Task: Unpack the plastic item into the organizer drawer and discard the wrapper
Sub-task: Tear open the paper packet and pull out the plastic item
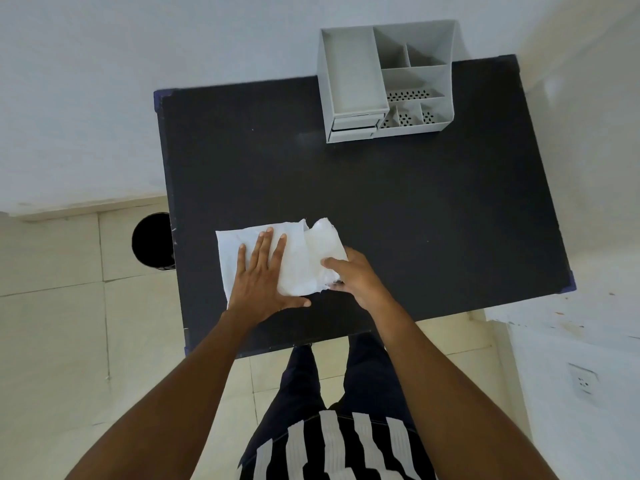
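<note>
A white wrapper [228,251] lies flat on the black table [415,220] near its front edge. My left hand [263,278] presses down on it with fingers spread. A translucent plastic item [322,251] sticks out of the wrapper's right end. My right hand [349,275] pinches that item at its lower right corner. The grey organizer [384,81] stands at the table's far edge, with two shut drawers [353,128] at its lower left front.
A round black bin [150,240] stands on the tiled floor just left of the table. White walls run along the far side and the right. A wall socket [583,377] shows low on the right.
</note>
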